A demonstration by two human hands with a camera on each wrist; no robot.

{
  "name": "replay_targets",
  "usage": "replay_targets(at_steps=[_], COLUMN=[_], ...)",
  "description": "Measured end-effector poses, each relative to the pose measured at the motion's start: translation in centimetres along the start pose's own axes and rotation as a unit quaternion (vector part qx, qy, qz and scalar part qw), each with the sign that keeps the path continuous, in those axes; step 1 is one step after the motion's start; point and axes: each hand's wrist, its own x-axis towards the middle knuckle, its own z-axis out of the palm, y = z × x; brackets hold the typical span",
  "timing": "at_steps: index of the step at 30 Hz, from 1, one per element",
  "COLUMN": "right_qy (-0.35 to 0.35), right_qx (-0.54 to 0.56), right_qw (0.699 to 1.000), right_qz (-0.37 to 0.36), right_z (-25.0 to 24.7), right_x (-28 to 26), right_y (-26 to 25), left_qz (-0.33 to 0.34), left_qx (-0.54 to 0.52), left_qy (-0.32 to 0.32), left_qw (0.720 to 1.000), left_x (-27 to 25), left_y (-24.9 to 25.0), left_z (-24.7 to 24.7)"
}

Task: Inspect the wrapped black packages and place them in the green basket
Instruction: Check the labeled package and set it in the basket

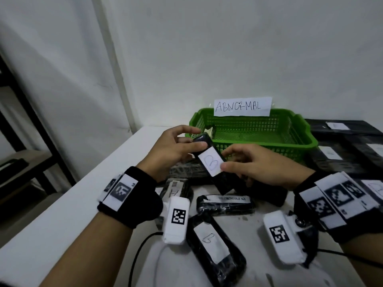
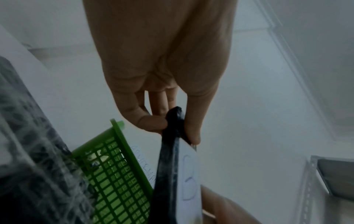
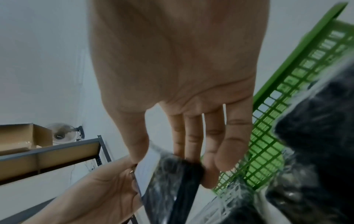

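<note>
A slim black wrapped package [image 1: 215,164] with a white label marked "B" is held in the air in front of the green basket [image 1: 300,139]. My left hand [image 1: 178,146] pinches its far end between thumb and fingers, as the left wrist view shows at the package [image 2: 172,151]. My right hand [image 1: 248,162] grips its near part, thumb on the label edge; the right wrist view shows that hand's fingers [image 3: 208,151] curled round the package [image 3: 172,174]. The basket [image 2: 114,174] looks nearly bare inside, with one small item at its left corner.
Several more black wrapped packages lie on the white table [image 1: 62,214], one [image 1: 213,245] near me and one [image 1: 226,204] labelled "IN PROGRESS". Flat black packages [image 1: 348,154] are stacked right of the basket. An "ABNORMAL" sign [image 1: 242,106] stands behind it. A metal shelf [image 1: 27,141] is left.
</note>
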Motion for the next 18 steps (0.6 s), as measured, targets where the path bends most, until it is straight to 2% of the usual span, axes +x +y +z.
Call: replay_targets(at_steps=[2, 4, 7, 9, 13, 18], right_qy=[0.02, 0.072, 0.177, 0.217, 0.273, 0.278], right_qx=[0.063, 0.117, 0.223, 0.278, 0.249, 0.229], right_qw=[0.998, 0.99, 0.958, 0.935, 0.928, 0.932], right_qz=[-0.013, -0.026, -0.039, -0.035, -0.055, -0.048], right_z=[0.3, 0.3, -0.5, -1.1, -2.2, -3.8], right_x=[0.7, 1.2, 1.7, 1.9, 1.9, 0.8], right_y=[-0.4, -0.7, -0.7, -0.8, -0.6, -0.4], left_qz=[0.02, 0.044, 0.054, 0.049, 0.064, 0.067], left_qx=[0.001, -0.001, 0.042, 0.059, 0.065, 0.042], left_qy=[-0.007, 0.0, 0.012, -0.029, -0.071, -0.089], left_qw=[1.0, 0.999, 0.998, 0.997, 0.993, 0.993], left_x=[0.3, 0.8, 1.5, 1.7, 2.5, 3.3], left_y=[0.4, 0.8, 1.1, 1.1, 0.8, 1.1], left_z=[0.8, 1.4, 2.1, 2.9, 5.0, 6.3])
